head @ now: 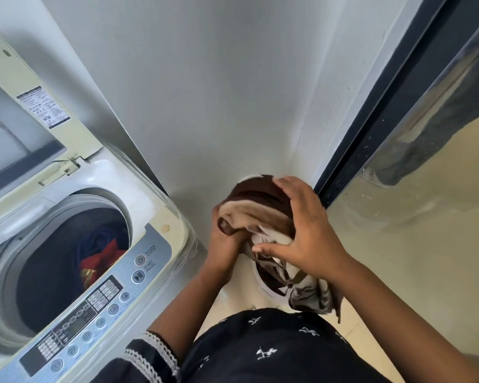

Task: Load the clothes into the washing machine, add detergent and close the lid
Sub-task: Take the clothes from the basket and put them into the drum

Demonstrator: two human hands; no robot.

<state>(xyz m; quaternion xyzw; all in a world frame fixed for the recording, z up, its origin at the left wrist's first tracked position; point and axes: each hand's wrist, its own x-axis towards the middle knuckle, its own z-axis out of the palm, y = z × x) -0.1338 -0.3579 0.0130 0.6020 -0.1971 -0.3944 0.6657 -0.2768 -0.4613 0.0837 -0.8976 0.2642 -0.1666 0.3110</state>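
Note:
A top-loading washing machine (161, 214) stands at the left with its lid (39, 111) raised. Dark blue and red clothes (100, 250) lie inside the drum. To the right of the machine, a bundle of brown and cream clothes (257, 211) is held over a white basket (263, 286) on the floor. My left hand (224, 244) grips the bundle from the left and below. My right hand (302, 228) presses on it from the top and right, fingers spread. Part of the cloth hangs down over the basket rim.
The machine's control panel (94, 308) runs along its front edge. A grey wall (219, 92) rises behind the basket. A dark door frame (371, 128) and a glossy panel (426, 189) stand at the right. My dark patterned garment fills the bottom.

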